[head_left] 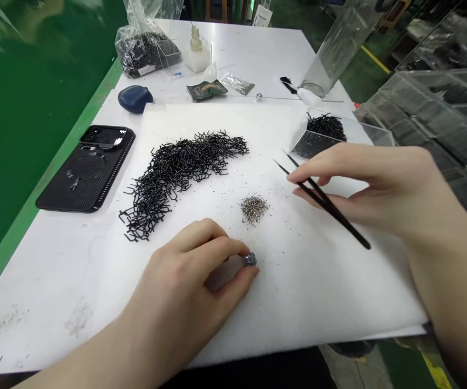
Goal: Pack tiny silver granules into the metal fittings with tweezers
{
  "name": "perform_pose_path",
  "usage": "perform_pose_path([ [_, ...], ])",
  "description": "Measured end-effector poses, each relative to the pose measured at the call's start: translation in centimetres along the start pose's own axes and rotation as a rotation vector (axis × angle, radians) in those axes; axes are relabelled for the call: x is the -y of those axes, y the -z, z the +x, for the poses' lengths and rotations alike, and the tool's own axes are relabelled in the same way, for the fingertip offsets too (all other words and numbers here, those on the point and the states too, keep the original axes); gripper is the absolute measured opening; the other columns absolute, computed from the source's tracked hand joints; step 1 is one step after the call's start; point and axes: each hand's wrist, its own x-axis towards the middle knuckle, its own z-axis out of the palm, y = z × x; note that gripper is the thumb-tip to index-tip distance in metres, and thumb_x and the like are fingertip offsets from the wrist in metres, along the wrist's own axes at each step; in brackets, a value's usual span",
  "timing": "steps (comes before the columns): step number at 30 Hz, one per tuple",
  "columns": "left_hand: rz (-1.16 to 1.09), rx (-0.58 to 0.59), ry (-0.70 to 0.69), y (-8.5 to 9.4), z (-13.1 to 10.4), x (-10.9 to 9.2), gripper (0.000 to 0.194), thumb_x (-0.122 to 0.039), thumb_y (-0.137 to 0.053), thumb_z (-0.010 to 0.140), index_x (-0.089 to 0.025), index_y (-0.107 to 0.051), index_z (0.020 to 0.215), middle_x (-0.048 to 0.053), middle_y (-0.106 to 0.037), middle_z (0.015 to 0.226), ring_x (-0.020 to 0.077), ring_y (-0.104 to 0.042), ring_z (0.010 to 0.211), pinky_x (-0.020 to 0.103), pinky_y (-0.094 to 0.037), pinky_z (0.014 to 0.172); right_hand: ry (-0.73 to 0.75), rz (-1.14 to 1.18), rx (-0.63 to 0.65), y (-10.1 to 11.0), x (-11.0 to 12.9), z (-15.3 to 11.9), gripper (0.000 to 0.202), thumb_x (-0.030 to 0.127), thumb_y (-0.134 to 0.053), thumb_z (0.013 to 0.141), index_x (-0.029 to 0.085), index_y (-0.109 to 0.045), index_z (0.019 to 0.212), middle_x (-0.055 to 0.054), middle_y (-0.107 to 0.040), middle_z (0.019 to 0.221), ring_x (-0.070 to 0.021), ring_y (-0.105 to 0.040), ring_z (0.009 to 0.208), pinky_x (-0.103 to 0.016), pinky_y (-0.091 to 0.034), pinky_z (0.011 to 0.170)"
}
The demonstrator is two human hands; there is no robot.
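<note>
Probably light but slippery, the metallic piece (250, 260) sat pinched by its sides in my left hand (184, 275), tweezers (350, 227) in my right hand (383, 186).

The white table (107, 259) carries a black phone (85, 168) along its left edge, a bag of dark pieces (146, 51) near its far left corner, and a white sheet (322, 281) reaching its near edge
</note>
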Motion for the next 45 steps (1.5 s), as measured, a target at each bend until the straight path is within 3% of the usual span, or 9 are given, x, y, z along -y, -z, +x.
perform_pose_path([
  [7, -0.029, -0.016, 0.006, -0.1, 0.1, -0.1, 0.017, -0.012, -0.085, 0.099, -0.023, -0.093, 0.108, -0.001, -0.082, 0.100, 0.0093, -0.070, 0.068, 0.020, -0.060, 0.071, -0.024, -0.028, 0.321, 3.6, -1.5, -0.4, 0.028, 0.018, -0.080, 0.099, 0.036, -0.094, 0.115, 0.002, -0.093, 0.100, -0.0205, -0.079, 0.068, -0.037, -0.057, 0.059],
  [15, -0.070, 0.064, 0.032, 0.3, 1.0, -0.5, 0.017, -0.006, -0.086, 0.096, -0.016, -0.097, 0.103, 0.005, -0.084, 0.095, 0.0138, -0.073, 0.070, 0.024, -0.060, 0.066, -0.125, -0.010, 0.280, 2.4, 1.5, 1.0, 0.026, 0.021, -0.072, 0.106, 0.036, -0.092, 0.113, 0.000, -0.091, 0.093, -0.0223, -0.078, 0.067, -0.038, -0.055, 0.055],
  [18, -0.085, 0.070, 0.037, 0.3, 1.0, -0.4, 0.015, -0.006, -0.089, 0.094, -0.014, -0.097, 0.104, 0.007, -0.084, 0.097, 0.0140, -0.070, 0.066, 0.026, -0.059, 0.062, -0.136, 0.004, 0.341, 0.9, 2.4, 4.0, 0.019, 0.032, -0.077, 0.107, 0.034, -0.095, 0.112, -0.001, -0.095, 0.100, -0.0225, -0.078, 0.067, -0.039, -0.057, 0.057],
  [24, -0.105, 0.053, 0.023, -0.2, 0.7, -0.2, 0.015, -0.005, -0.089, 0.093, -0.011, -0.097, 0.104, 0.008, -0.082, 0.095, 0.0182, -0.075, 0.072, 0.028, -0.066, 0.070, -0.179, -0.038, 0.424, -5.1, 1.2, 10.0, 0.012, 0.027, -0.082, 0.105, 0.027, -0.094, 0.103, -0.004, -0.091, 0.100, -0.0277, -0.086, 0.094, -0.045, -0.070, 0.097],
  [28, -0.119, 0.057, 0.013, -0.4, 0.7, 0.1, 0.012, -0.009, -0.091, 0.093, -0.013, -0.097, 0.102, 0.009, -0.082, 0.095, 0.0230, -0.080, 0.081, 0.032, -0.071, 0.080, -0.240, -0.047, 0.489, -7.1, 0.2, 10.8, 0.037, 0.047, -0.083, 0.116, 0.024, -0.081, 0.145, -0.012, -0.081, 0.150, -0.0299, -0.083, 0.125, -0.052, -0.073, 0.107],
  [30, -0.132, 0.059, 0.017, -0.5, 0.7, 0.2, 0.012, -0.010, -0.090, 0.094, -0.013, -0.098, 0.103, 0.010, -0.083, 0.096, 0.0239, -0.081, 0.082, 0.033, -0.071, 0.082, -0.264, -0.021, 0.490, -7.1, 0.1, 10.7, 0.035, 0.048, -0.084, 0.116, 0.023, -0.081, 0.140, -0.011, -0.083, 0.145, -0.0289, -0.083, 0.120, -0.050, -0.074, 0.104],
  [34, -0.184, 0.056, 0.040, -0.4, 0.6, 0.1, 0.014, -0.011, -0.086, 0.096, -0.013, -0.098, 0.104, 0.012, -0.086, 0.100, 0.0233, -0.081, 0.083, 0.034, -0.071, 0.082, -0.306, 0.087, 0.370, -5.6, 0.7, 10.1, 0.019, 0.038, -0.088, 0.103, 0.026, -0.082, 0.091, -0.004, -0.085, 0.094, -0.0273, -0.080, 0.090, -0.043, -0.068, 0.084],
  [39, -0.282, 0.035, 0.108, 0.2, 0.8, -0.6, 0.014, -0.015, -0.085, 0.093, -0.018, -0.096, 0.102, 0.007, -0.091, 0.100, 0.0173, -0.078, 0.076, 0.028, -0.066, 0.075, -0.364, 0.303, 0.049, -3.0, 3.5, 6.7, 0.016, 0.047, -0.081, 0.111, 0.034, -0.075, 0.104, -0.006, -0.091, 0.112, -0.0308, -0.087, 0.103, -0.039, -0.065, 0.067],
  [45, -0.383, -0.019, 0.276, 1.4, 1.7, -1.3, 0.013, -0.017, -0.087, 0.086, -0.023, -0.095, 0.095, 0.000, -0.092, 0.085, 0.0131, -0.069, 0.058, 0.025, -0.064, 0.061, -0.338, 0.521, -0.167, -3.9, 5.2, 2.4, 0.018, 0.024, -0.091, 0.105, 0.035, -0.079, 0.098, 0.003, -0.088, 0.083, -0.0238, -0.088, 0.075, -0.035, -0.071, 0.064],
])
